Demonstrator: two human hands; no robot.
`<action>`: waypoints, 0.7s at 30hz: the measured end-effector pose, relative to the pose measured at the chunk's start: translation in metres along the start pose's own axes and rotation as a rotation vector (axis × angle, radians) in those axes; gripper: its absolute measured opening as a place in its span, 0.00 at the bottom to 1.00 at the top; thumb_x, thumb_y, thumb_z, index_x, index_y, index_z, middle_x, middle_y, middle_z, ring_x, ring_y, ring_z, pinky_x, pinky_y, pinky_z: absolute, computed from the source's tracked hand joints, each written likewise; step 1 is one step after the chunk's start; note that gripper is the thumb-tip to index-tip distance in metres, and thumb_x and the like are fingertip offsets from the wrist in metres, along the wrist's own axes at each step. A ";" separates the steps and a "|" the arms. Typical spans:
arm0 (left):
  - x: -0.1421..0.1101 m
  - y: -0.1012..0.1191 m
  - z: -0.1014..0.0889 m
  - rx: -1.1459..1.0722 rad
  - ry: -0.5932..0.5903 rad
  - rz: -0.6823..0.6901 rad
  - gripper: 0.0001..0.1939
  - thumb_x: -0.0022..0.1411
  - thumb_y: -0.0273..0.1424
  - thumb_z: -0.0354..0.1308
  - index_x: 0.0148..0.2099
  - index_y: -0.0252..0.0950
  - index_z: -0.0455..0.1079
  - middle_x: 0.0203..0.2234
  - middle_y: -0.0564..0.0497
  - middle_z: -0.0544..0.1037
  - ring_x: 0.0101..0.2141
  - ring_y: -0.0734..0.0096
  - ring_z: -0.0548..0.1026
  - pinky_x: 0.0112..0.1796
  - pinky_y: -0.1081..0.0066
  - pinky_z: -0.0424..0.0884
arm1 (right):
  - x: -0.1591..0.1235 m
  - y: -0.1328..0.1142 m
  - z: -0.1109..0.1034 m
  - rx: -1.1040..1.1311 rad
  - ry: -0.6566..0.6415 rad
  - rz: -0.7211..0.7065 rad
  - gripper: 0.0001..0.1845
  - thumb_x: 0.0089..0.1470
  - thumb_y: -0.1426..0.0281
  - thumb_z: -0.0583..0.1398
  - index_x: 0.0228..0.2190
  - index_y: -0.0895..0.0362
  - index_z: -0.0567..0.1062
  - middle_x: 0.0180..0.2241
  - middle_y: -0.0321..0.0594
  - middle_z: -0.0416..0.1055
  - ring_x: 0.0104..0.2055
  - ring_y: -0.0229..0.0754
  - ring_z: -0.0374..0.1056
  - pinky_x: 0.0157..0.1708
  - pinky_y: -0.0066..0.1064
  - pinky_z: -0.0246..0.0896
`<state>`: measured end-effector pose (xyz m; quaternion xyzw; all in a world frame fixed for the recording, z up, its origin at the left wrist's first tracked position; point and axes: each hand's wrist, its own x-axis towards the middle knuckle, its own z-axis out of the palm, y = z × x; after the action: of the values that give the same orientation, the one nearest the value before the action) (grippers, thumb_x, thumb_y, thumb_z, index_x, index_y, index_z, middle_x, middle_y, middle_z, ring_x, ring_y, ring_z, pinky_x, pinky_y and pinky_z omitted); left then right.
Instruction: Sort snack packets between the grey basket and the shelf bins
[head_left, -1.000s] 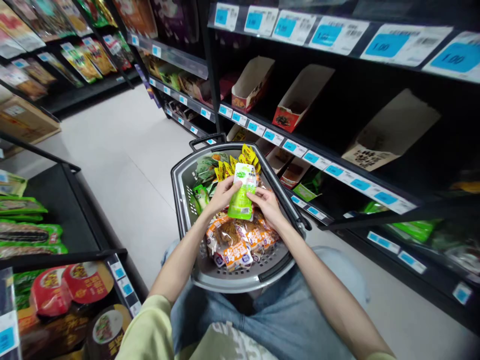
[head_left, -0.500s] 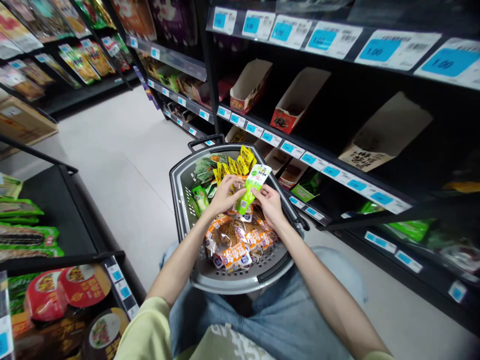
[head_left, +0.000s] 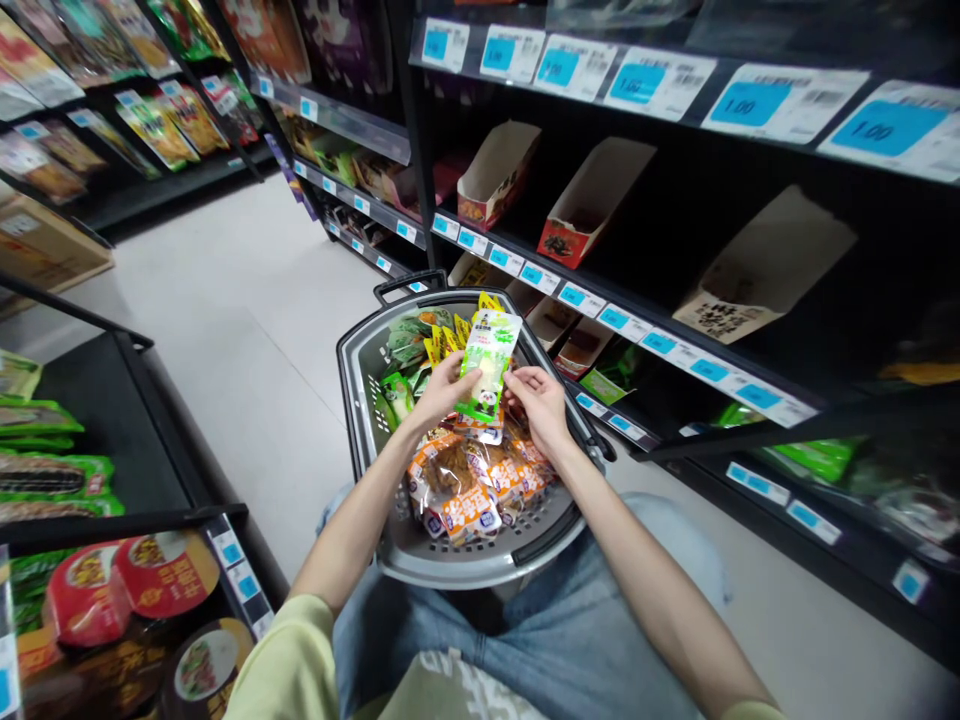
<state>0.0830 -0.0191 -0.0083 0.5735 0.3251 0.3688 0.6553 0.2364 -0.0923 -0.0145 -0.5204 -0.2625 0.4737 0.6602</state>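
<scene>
A green and white snack packet (head_left: 489,362) with a panda picture is held tilted over a grey shopping basket (head_left: 358,400). My left hand (head_left: 444,392) grips its left edge, thumb on the front and fingers behind. At the packet's right edge, my right hand (head_left: 541,408) has its thumb tip touching and its fingers curled. Below lie orange and white snack packs (head_left: 472,510) with clear windows. Yellow packets (head_left: 444,342) and green packets (head_left: 401,395) fill the far and left parts of the basket, partly hidden by the held packet and my left hand.
The basket stands between my knees. Close on the right, a black shelf unit (head_left: 645,452) holds open cardboard boxes (head_left: 592,205) above price labels (head_left: 615,318). At left, a low shelf (head_left: 127,420) carries green bags and red-lidded bowls (head_left: 165,575). Pale floor (head_left: 247,290) runs between them.
The snack packet has been turned so its panda picture faces me, and it has shifted slightly left. My right thumb has moved from the packet's front to its right edge.
</scene>
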 end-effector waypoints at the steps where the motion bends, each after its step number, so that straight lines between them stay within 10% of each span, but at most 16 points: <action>1: 0.000 0.000 0.000 -0.019 -0.001 -0.009 0.24 0.55 0.44 0.65 0.47 0.34 0.69 0.33 0.50 0.78 0.27 0.73 0.73 0.29 0.73 0.69 | 0.000 0.000 0.000 -0.010 -0.021 0.015 0.20 0.36 0.58 0.73 0.28 0.55 0.75 0.27 0.35 0.74 0.25 0.37 0.68 0.21 0.27 0.63; 21: 0.000 -0.001 -0.002 0.091 -0.040 0.021 0.20 0.55 0.46 0.64 0.35 0.33 0.71 0.27 0.53 0.73 0.27 0.76 0.69 0.29 0.75 0.64 | 0.002 0.011 -0.004 -0.097 -0.063 -0.073 0.18 0.38 0.58 0.72 0.29 0.55 0.79 0.30 0.39 0.78 0.31 0.42 0.73 0.32 0.33 0.69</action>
<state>0.0810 -0.0179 -0.0101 0.6133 0.3223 0.3489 0.6311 0.2365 -0.0924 -0.0266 -0.5267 -0.3247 0.4523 0.6424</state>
